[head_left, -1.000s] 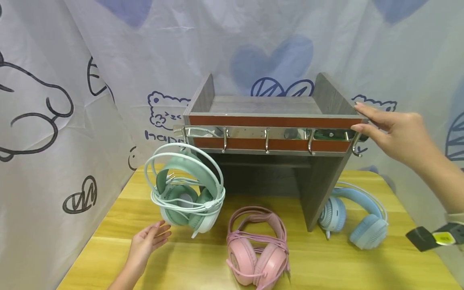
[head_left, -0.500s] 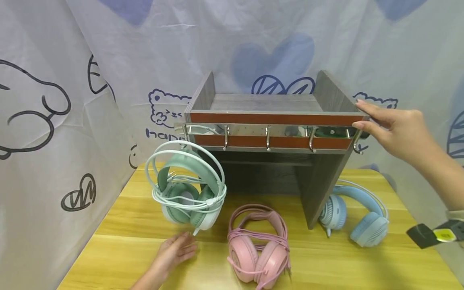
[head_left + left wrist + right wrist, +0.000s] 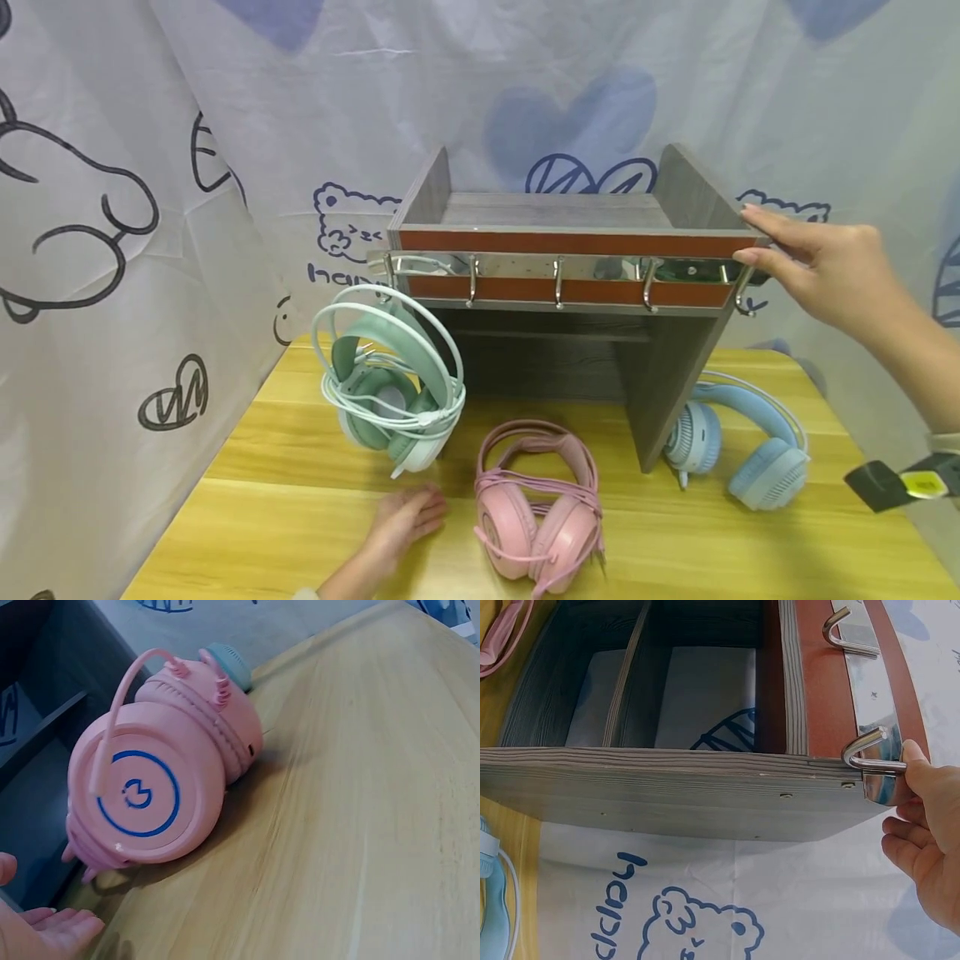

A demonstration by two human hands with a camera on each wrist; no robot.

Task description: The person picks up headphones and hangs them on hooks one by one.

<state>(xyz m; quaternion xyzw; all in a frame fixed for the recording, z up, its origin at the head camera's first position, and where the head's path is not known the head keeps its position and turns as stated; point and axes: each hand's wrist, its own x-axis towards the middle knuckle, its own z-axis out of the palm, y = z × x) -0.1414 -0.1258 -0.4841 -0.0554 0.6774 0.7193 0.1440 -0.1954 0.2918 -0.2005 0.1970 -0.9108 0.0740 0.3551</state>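
Observation:
My left hand is low over the wooden table, fingers loosely extended and holding nothing. To its right, pink headphones lie with their cable wound round them. A small gap separates them from my fingertips in the left wrist view. My right hand grips the right front corner of a grey shelf, its thumb against the end of the metal hook rail. Mint-green headphones, also wrapped in cable, hang from the leftmost hook.
Light blue headphones lie on the table to the right of the shelf. Several hooks along the rail carry nothing. A patterned curtain hangs behind and along the sides.
My left hand has moved right, from beside the hanging mint-green headphones to a spot near the pink ones. My right hand stays on the shelf corner.

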